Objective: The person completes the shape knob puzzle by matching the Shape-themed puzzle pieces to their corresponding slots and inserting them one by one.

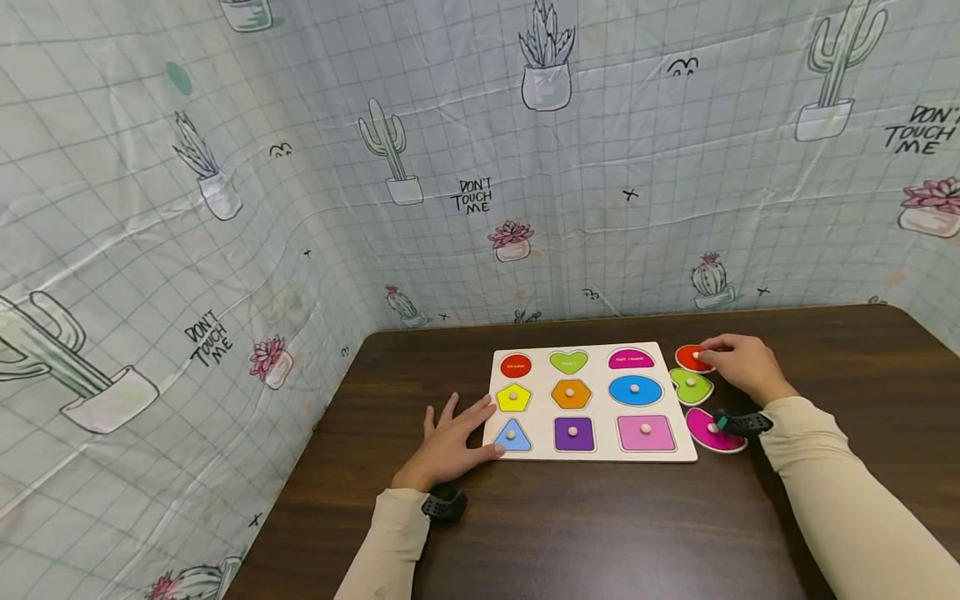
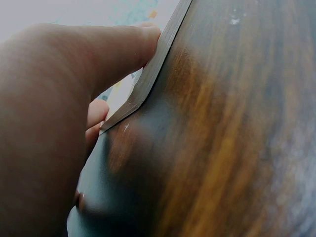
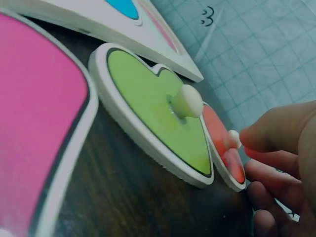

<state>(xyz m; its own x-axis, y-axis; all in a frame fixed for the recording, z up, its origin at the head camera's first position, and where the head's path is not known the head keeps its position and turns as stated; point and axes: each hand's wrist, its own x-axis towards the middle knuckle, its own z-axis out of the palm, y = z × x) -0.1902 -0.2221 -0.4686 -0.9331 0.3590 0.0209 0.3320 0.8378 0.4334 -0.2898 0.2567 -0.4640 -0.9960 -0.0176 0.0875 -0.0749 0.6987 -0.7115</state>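
A white wooden shape-puzzle board (image 1: 606,435) lies on the table. My left hand (image 1: 446,446) is at its near left corner, fingers spread along the left side and thumb on the front edge; the thumb (image 2: 123,47) shows at that edge in the left wrist view. Right of the board, my right hand (image 1: 744,367) pinches the pale knob (image 3: 232,139) of a red round puzzle piece (image 1: 686,356). That piece is low over the table, beside a green heart piece (image 3: 143,94). Closer to me lies a magenta half-round piece (image 1: 703,430), partly under the right wrist in the head view.
Knobbed pieces sit in the board's middle and near rows, among them a blue oval (image 1: 624,396) and a purple square (image 1: 564,442). The far row shows red circle, green heart and magenta half-round recesses (image 1: 632,364) with printed words. A cactus-print cloth (image 1: 600,250) hangs behind the table.
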